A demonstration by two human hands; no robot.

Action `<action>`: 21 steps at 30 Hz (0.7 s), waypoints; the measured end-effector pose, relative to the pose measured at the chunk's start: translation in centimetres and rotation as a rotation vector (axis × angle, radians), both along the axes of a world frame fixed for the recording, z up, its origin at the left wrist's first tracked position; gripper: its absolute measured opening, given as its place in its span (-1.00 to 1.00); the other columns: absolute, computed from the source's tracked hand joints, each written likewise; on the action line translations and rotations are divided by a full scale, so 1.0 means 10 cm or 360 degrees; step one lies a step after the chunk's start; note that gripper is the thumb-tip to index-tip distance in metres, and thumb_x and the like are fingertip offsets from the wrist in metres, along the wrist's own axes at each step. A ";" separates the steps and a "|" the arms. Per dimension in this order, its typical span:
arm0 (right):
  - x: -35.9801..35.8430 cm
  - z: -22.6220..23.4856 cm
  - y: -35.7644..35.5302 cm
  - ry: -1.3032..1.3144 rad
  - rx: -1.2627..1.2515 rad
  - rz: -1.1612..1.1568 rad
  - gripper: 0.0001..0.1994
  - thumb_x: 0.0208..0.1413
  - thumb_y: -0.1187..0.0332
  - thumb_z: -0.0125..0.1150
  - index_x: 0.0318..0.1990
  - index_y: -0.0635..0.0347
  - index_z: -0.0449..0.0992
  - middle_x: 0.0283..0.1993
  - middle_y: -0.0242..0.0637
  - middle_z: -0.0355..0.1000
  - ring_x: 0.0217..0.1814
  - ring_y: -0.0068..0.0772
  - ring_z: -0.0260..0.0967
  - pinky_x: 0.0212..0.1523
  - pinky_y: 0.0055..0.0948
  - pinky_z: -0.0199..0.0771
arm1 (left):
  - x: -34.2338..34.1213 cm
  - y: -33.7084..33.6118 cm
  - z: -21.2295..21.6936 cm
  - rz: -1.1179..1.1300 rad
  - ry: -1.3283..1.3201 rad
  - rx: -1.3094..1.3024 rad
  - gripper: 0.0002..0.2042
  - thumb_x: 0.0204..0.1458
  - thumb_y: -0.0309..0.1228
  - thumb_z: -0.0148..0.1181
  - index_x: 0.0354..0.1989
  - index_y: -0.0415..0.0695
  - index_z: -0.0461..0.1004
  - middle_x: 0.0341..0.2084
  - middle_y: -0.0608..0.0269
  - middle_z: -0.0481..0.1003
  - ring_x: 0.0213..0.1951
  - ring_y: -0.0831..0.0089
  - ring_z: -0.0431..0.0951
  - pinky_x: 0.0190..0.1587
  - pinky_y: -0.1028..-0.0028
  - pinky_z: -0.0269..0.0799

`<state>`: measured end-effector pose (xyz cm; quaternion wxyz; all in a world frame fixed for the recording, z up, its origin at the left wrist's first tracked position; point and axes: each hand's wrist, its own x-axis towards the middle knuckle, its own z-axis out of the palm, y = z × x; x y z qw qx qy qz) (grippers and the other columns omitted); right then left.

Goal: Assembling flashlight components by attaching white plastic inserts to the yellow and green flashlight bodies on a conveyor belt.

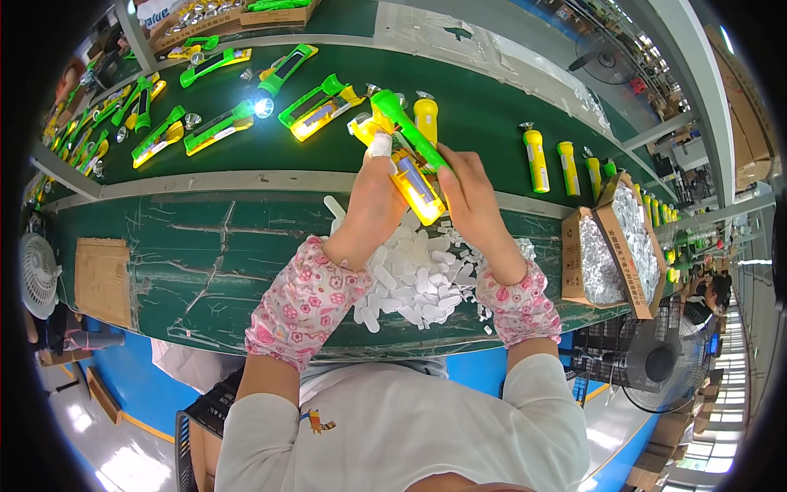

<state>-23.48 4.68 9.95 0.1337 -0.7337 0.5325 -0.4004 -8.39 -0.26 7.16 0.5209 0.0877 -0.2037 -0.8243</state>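
Observation:
In front of my chest, above the bench's back edge, I hold a flashlight whose two shell halves are apart. My left hand [370, 203] grips the yellow half [428, 210], with a blue battery-like part inside it. Something white covers a left fingertip; whether it is a wrap or a loose piece I cannot tell. The fingers of my right hand [477, 197] close on the green half [410, 131], which slants over the yellow one. Beneath my hands lies a heap of white rounded strips [410, 287], partly hidden by my wrists.
Beyond the bench runs a green belt [484, 123]. On its left lie several opened green-and-yellow flashlights, including a lit flashlight [221, 127]; yellow flashlights [535, 160] stand at right. Cardboard boxes [611, 266] of shiny pieces sit right. A cardboard sheet [102, 281] lies left.

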 end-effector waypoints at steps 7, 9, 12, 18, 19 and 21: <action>0.14 -0.06 0.01 -0.0219 -0.0102 0.0092 -0.68 0.29 0.35 -0.11 0.05 0.37 0.44 -0.19 -0.06 0.38 -0.18 -0.17 0.38 -0.12 -0.36 0.38 | 0.04 0.00 0.01 0.0337 -0.0066 0.0198 -0.74 0.27 -0.36 -0.29 0.05 -0.16 0.21 -0.11 0.17 0.38 -0.10 0.33 0.47 -0.03 0.25 0.46; 0.16 -0.12 0.01 -0.0236 -0.0107 0.0068 -0.67 0.29 0.35 -0.12 0.05 0.36 0.44 -0.20 -0.06 0.39 -0.18 -0.17 0.38 -0.12 -0.36 0.37 | 0.02 -0.02 -0.05 0.0327 -0.0112 0.0202 -0.71 0.30 -0.32 -0.31 0.10 -0.13 0.20 -0.06 0.17 0.38 -0.04 0.32 0.45 0.05 0.22 0.40; 0.21 -0.18 0.01 -0.0254 -0.0145 0.0032 -0.67 0.29 0.34 -0.13 0.05 0.36 0.45 -0.21 -0.06 0.39 -0.19 -0.18 0.38 -0.13 -0.36 0.37 | 0.04 -0.04 -0.10 0.0358 -0.0150 0.0163 -0.68 0.31 -0.28 -0.33 0.14 -0.12 0.19 -0.02 0.16 0.37 0.01 0.29 0.43 0.11 0.19 0.35; 0.26 -0.23 0.03 -0.0250 -0.0253 -0.0026 -0.66 0.28 0.34 -0.13 0.06 0.34 0.46 -0.23 -0.08 0.39 -0.24 -0.21 0.38 -0.18 -0.35 0.38 | 0.00 -0.05 -0.12 0.0398 -0.0247 0.0130 -0.70 0.28 -0.31 -0.31 0.10 -0.14 0.21 -0.09 0.10 0.41 -0.06 0.24 0.47 0.05 0.22 0.41; 0.27 -0.25 0.03 -0.0220 -0.0197 -0.0056 -0.66 0.27 0.34 -0.12 0.06 0.33 0.46 -0.24 -0.09 0.39 -0.26 -0.23 0.37 -0.20 -0.36 0.39 | 0.00 -0.04 -0.14 0.0436 -0.0302 0.0148 -0.70 0.27 -0.31 -0.30 0.08 -0.14 0.22 -0.11 0.09 0.42 -0.07 0.23 0.48 0.04 0.22 0.42; 0.32 -0.25 0.04 -0.0148 -0.0191 -0.0058 -0.66 0.26 0.36 -0.11 0.09 0.32 0.44 -0.25 -0.11 0.35 -0.26 -0.27 0.35 -0.21 -0.39 0.37 | -0.01 -0.06 -0.20 0.0458 -0.0338 0.0146 -0.71 0.27 -0.30 -0.28 0.07 -0.14 0.22 -0.12 0.10 0.42 -0.06 0.24 0.48 0.04 0.23 0.42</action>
